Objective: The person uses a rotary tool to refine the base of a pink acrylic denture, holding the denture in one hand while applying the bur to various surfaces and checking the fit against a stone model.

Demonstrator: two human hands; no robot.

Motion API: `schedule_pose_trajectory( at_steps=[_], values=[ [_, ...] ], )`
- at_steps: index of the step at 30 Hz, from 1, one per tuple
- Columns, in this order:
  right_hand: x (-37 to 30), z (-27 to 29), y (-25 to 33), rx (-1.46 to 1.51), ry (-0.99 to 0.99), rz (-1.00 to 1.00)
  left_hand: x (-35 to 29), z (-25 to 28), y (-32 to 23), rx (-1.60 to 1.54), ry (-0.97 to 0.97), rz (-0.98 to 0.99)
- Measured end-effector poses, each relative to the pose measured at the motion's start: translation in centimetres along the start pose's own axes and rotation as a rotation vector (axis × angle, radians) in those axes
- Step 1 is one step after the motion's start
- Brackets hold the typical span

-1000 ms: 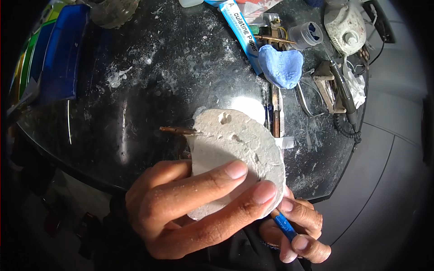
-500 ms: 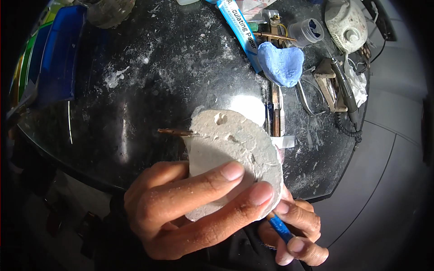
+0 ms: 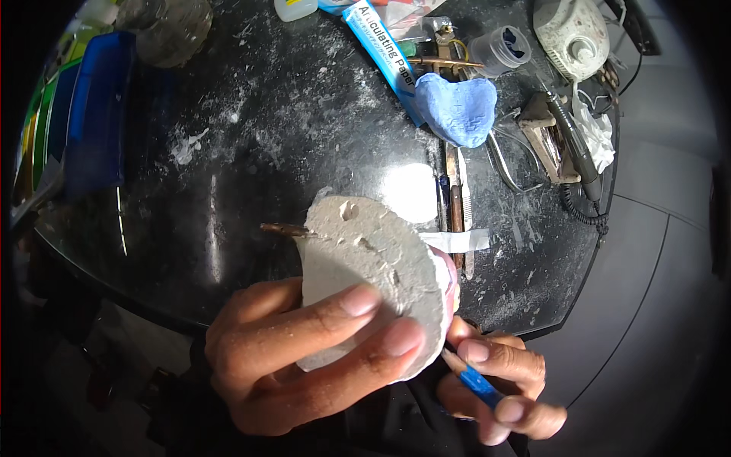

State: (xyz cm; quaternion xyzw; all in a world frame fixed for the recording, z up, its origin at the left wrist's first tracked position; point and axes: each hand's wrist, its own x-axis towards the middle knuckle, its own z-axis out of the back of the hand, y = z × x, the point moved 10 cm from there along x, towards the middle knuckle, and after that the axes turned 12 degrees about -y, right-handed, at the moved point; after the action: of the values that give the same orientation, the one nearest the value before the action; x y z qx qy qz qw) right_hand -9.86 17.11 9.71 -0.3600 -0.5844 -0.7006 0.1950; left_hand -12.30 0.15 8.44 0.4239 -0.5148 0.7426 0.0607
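Gripping a pale plaster slab (image 3: 358, 255) in the left hand (image 3: 259, 365) and a blue pencil (image 3: 480, 387) in the right hand (image 3: 506, 372), low over a dark table (image 3: 251, 114).

The right fingers pinch the pencil, its point just beside the slab's lower right edge; whether they touch, I cannot tell. The left hand closes around the slab, two fingers spread across its rough, pitted face, and a pink rim (image 3: 450, 286) shows along its right side. A brown rod (image 3: 283, 228) juts past its left edge. Beyond the slab lie a white strip (image 3: 461, 241) and slender tools (image 3: 457, 202), then a light-blue arch-shaped piece (image 3: 457, 110) against a blue-and-white box (image 3: 378, 57), with a clear jar (image 3: 495, 53) farther off.
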Motion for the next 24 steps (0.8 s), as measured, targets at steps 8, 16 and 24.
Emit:
schedule_pose_trajectory(
  at_steps=[8,16,24],
  values=[
    [0.5,0.7,-1.8,0.359,-0.127,-0.206,-0.6,0.0,-0.2,-0.126,-0.033,-0.060],
    [0.9,-0.3,-1.0,0.344,0.127,-0.214,-0.9,-1.7,-1.4,-0.059,0.314,-0.158],
    [0.2,-0.8,-1.5,0.373,0.096,-0.199,-0.7,-2.1,-1.1,-0.019,0.211,-0.139]
  ],
)
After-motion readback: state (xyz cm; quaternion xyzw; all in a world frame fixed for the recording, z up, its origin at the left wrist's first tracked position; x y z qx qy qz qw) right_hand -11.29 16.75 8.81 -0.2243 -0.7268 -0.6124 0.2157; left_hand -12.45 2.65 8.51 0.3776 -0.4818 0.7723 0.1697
